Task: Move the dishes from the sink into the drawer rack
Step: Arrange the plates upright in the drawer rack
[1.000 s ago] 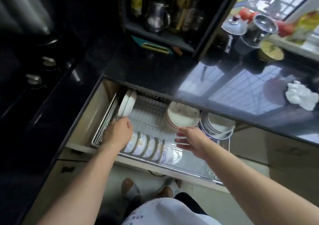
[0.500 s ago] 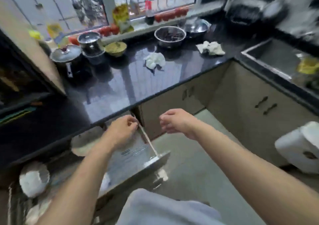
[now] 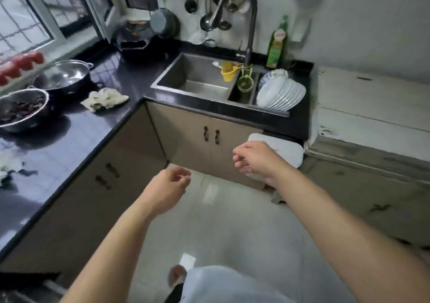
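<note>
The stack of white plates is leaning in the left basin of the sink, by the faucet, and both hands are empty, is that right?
Not quite. The head view shows the stack of white plates leaning in the right basin of the sink; the left basin holds no plates. The left hand and right hand are indeed empty.
</note>
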Demonstrator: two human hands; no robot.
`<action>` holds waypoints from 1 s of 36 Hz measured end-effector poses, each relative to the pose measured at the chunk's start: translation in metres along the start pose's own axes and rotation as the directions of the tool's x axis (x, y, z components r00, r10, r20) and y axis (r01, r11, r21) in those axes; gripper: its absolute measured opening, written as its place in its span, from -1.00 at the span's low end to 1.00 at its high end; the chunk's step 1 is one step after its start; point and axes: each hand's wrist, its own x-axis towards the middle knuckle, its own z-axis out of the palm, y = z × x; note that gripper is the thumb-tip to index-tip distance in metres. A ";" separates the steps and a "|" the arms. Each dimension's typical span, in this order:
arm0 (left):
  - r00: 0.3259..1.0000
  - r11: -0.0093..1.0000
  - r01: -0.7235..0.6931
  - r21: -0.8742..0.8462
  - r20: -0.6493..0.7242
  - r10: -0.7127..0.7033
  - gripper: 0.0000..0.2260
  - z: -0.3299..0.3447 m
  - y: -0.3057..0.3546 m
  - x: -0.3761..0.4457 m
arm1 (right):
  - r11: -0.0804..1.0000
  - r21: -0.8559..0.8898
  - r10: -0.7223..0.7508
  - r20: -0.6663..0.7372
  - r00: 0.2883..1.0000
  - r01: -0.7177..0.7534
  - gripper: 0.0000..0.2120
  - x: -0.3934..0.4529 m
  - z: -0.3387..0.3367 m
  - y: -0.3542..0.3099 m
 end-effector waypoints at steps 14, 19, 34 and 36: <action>0.986 0.996 -0.085 0.009 0.148 0.082 -0.90 0.048 0.098 0.180 | 0.999 -0.029 -0.018 -0.081 0.997 0.016 -0.83 0.123 -0.118 -0.042; 0.971 0.994 -0.106 -0.011 0.212 0.106 -0.88 0.068 0.155 0.260 | 1.000 -0.007 0.013 -0.150 0.989 -0.014 -0.88 0.171 -0.177 -0.047; 0.934 0.916 -0.235 0.326 0.336 0.120 -0.80 0.195 0.300 0.422 | 0.977 0.200 0.099 -0.102 0.990 -0.077 -0.87 0.303 -0.318 -0.030; 0.950 0.904 -0.212 0.370 0.294 0.102 -0.72 0.209 0.320 0.446 | 0.977 0.194 0.109 -0.077 0.991 -0.092 -0.87 0.318 -0.336 -0.026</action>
